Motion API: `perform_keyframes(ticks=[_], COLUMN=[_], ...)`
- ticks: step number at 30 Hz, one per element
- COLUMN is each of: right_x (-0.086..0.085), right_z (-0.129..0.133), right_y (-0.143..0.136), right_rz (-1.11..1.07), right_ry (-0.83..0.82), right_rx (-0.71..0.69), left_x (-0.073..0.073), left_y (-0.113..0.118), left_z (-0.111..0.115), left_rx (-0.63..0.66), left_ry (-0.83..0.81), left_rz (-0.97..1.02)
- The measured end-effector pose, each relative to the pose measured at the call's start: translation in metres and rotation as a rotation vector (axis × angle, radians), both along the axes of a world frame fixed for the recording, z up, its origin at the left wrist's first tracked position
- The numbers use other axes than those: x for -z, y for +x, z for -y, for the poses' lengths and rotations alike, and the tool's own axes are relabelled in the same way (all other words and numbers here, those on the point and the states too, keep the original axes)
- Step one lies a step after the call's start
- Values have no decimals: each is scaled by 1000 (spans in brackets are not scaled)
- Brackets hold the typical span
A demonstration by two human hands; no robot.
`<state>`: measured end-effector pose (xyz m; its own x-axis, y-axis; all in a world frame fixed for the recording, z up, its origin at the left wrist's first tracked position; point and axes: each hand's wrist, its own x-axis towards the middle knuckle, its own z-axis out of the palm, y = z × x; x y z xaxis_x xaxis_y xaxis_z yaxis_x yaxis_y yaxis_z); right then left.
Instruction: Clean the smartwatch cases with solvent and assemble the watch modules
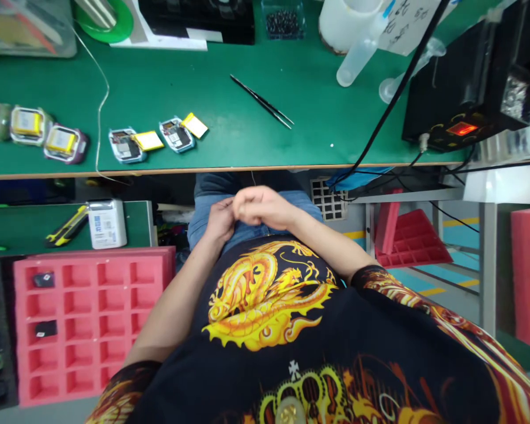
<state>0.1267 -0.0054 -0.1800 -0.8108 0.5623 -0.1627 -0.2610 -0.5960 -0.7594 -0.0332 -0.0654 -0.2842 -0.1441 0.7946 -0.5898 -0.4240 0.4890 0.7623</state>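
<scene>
Both hands are together over my lap, below the table's front edge. My right hand [265,207] is closed, its fingers curled in and touching the left one. My left hand [223,219] has its fingers bent, their tips partly hidden behind the right hand. What they hold, if anything, is hidden. On the green table [194,79] beyond lie two opened watch-like devices, a left one [126,145] and a right one [176,134], each with a yellow-edged battery beside it. Black tweezers [262,102] lie to the right of these.
Several similar devices [64,143] sit at the left beyond a thin cable [100,112]. A black box with a lit red switch [462,128] stands right, near a plastic bottle [357,59]. Lower left are a pink foam tray [82,341], a utility knife [68,227] and a white box [107,224].
</scene>
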Motion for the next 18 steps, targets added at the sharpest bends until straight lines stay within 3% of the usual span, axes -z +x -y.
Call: perform_keyframes(ticks=[3, 5, 7, 11, 18], right_x=[62, 94, 116, 134, 134], right_z=[-17, -27, -36, -46, -47], right_y=[12, 18, 20, 18, 18], right_rz=[327, 499, 591, 600, 611], right_ry=[-93, -148, -215, -249, -263], right_rx=[424, 566, 614, 561, 489], left_x=[-1, -2, -4, -7, -6], left_y=[2, 2, 2, 1, 2], left_z=[0, 0, -1, -1, -2], left_rx=[-4, -7, -6, -7, -16], left_ry=[14, 14, 11, 7, 0], left_rz=[58, 78, 77, 72, 74])
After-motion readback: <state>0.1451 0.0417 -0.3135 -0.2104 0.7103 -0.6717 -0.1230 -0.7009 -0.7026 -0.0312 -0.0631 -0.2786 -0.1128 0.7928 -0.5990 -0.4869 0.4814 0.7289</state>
